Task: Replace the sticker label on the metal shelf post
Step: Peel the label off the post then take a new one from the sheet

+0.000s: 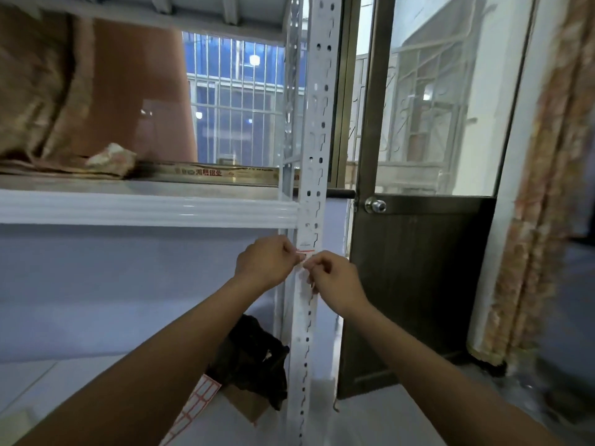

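Storeroom w/ a barred window behind and a white shelf (145,209) across the left. A brown fabric bundle (42,91) sits on it at 10 o'clock. Low at 7 o'clock a sticker sheet (196,402) w/ red borders lies on the floor, and a dark cloth (254,355) is just beside it.

Centre frame: the left hand (267,259) pinches the left edge of the sticker label (306,251), which sits on the metal shelf post (314,140) just below shelf level. The right hand (335,278), at the label's 5 o'clock, has curled fingers and appears to pinch its lower edge, though blur hides detail.

The label is prob. thin paper: v. light, floppy, tacky on the back, easy to tear or crease. Best taken by a corner, w/ fingertips off the glue. The post looks stiff and slick, w/ punched holes.

At 3 o'clock are a dark door (418,284) w/ a knob (375,206) and a curtain (547,188).
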